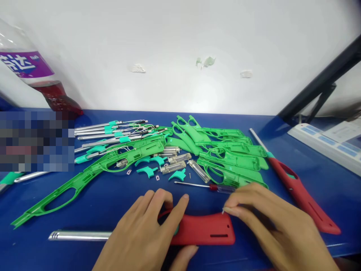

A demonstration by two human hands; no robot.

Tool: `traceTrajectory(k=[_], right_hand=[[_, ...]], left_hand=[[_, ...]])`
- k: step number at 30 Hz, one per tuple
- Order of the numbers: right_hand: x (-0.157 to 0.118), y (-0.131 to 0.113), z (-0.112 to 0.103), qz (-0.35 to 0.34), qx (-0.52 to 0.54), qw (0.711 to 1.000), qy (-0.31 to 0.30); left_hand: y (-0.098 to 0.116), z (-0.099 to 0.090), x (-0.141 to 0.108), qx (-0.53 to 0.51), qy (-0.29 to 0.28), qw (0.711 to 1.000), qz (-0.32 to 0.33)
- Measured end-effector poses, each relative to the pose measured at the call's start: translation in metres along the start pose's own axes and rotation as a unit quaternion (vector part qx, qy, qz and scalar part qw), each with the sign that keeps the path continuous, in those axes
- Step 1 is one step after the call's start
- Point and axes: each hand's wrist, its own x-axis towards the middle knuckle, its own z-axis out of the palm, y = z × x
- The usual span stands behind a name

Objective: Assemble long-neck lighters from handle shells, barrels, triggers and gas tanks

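"Under the L hand, what've we got?"

"Red lighter, lying crosswise on the blue table. Metal tube pokes out L of that hand, red body runs out R of it; the join's hidden under the palm."

"L grip state?"

"Clamped on the red lighter, approx. mid-length: fingers over the top & far side, thumb at the near edge. Index tip reaches past the far edge."

"And the R hand?"

"Thumb & index pinched together on a tiny pale piece, too small to ID. It's at the far R corner of the red body, so the lighter's end sits just L of the R fingertips. Can't tell if the piece touches the body."

"Slot & hole?"

"Dark slot & small hole, both L of the R hand, nearer the wearer than the pinch."

"What's round the grips?"

"Screwdriver just beyond the R fingertips, tip pointing L. Second red lighter R of the R hand, lying at a slant. Beyond both hands: clear tanks, teal triggers, green shells. Long green shell is beyond & L of the L hand, w/ metal rods past it."
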Motion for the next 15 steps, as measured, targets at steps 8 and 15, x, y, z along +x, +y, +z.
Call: traceTrajectory(k=[8,15], right_hand=[[-0.021,0.003,-0.01,-0.065,-0.063,0.996,-0.018],[-0.022,0.003,-0.008,-0.079,-0.136,0.988,0.013]], left_hand=[[0.005,0.0,0.005,-0.021,0.026,0.999,-0.042],[0.012,-0.004,0.018,-0.051,0.045,0.995,-0.069]])
